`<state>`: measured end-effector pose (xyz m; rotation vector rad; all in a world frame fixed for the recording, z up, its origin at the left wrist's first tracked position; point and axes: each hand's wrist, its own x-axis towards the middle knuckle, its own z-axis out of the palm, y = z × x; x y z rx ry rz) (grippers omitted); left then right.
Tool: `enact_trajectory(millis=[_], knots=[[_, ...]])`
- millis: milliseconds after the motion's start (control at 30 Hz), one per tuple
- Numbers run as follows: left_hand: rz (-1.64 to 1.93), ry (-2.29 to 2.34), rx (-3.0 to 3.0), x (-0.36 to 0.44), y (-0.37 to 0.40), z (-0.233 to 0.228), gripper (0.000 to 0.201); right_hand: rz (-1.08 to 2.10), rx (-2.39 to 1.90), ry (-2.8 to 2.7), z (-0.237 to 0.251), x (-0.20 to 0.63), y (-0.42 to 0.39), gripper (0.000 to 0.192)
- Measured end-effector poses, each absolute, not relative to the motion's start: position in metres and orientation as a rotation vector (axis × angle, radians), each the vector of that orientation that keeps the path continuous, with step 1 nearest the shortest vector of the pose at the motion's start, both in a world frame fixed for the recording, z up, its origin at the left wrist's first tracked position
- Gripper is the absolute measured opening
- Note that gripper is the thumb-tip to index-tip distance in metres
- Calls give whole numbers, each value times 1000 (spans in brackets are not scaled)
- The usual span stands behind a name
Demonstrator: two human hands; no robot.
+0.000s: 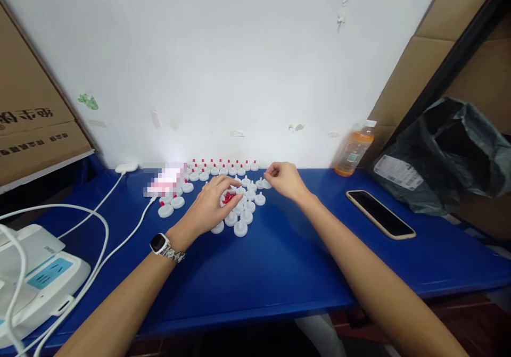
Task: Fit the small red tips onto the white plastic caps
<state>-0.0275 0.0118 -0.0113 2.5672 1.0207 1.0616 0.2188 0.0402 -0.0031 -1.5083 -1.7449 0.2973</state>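
My left hand (pixel 213 202) hovers palm down over a small pile of red tips (pixel 229 198), its thumb and fingers apart. The tips appear to lie in a white holder, mostly hidden by the hand. Around it stand several white nozzle caps (pixel 240 228) without red tips. My right hand (pixel 283 179) is pinched closed at the back right of this group. A white cap (pixel 266 184) sits right below its fingertips; whatever lies between them is too small to make out. Along the wall, white caps with red tips (pixel 224 169) stand in rows.
A pixelated bright device (pixel 167 180) with a white cable lies left of the caps. A white power strip (pixel 51 277) is at the near left. On the right are a phone (pixel 380 213), an orange drink bottle (pixel 355 149) and a dark plastic bag (pixel 427 160). Cardboard boxes flank the blue table (pixel 279 272).
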Motion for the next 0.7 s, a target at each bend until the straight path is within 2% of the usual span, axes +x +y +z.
enact_trajectory(millis=[333, 700], knots=[[1066, 1008, 2574, -25, 15, -7, 20, 380, -1519, -1895, -15, 213, 47, 8], [1015, 996, 2638, -7, 21, -1, 17, 323, -1502, -1962, -14, 211, 50, 1]])
